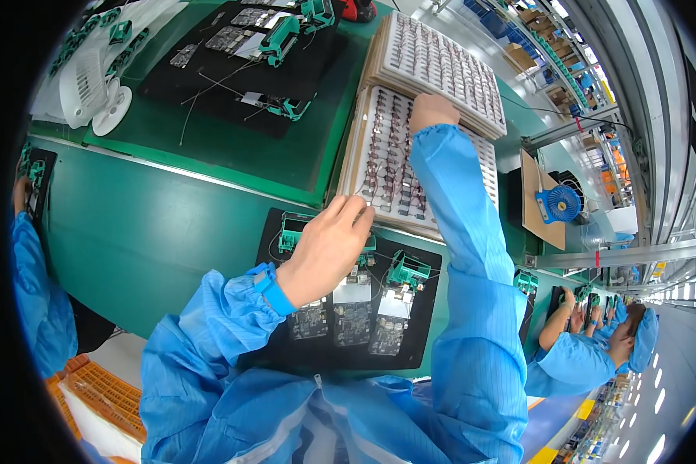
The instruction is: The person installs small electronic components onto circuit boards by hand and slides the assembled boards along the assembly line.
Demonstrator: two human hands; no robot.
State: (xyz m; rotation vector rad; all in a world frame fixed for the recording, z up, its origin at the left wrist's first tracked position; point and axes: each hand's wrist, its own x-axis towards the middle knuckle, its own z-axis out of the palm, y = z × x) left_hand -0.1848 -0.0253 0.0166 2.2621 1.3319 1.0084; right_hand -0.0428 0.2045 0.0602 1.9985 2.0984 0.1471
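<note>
My left hand (pixel 329 249) rests over the black mat (pixel 421 340) in front of me, fingers loosely curled at the mat's far edge by a green clamp fixture (pixel 291 232). Whether it holds anything is hidden. Small circuit boards (pixel 353 321) lie in a row on the mat beside another green fixture (pixel 408 271). My right hand (pixel 433 112) reaches far out to the white trays of small parts (pixel 379 155), its fingers down on the edge between the near tray and the stacked tray (pixel 441 62) behind it. Its fingertips are hidden.
A second black mat (pixel 232 85) with green fixtures and boards lies across the green bench. A white desk fan (pixel 93 85) stands at the far left, a small blue fan (pixel 558 205) at the right. Other workers in blue coats sit left (pixel 35 286) and right (pixel 588 348). Orange crates (pixel 104 394) sit lower left.
</note>
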